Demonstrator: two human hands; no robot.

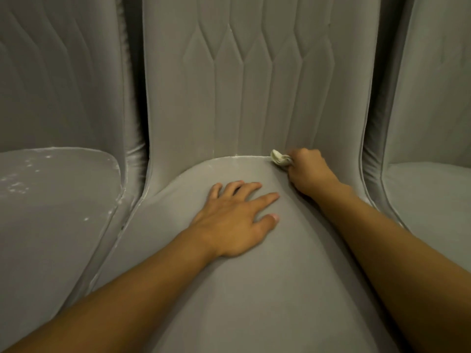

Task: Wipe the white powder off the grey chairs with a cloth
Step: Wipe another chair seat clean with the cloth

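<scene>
Rearward, cloth (280, 158) at seat (254, 289) edge.

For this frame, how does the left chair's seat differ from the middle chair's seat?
The left seat carries scattered white specks and smears; the middle seat looks mostly clean, with a thin white line left in its back crease. The middle seat has the left hand flat on it and the right hand gripping a cloth at that crease; no hand touches the left seat. Both are smooth grey upholstery.
</scene>
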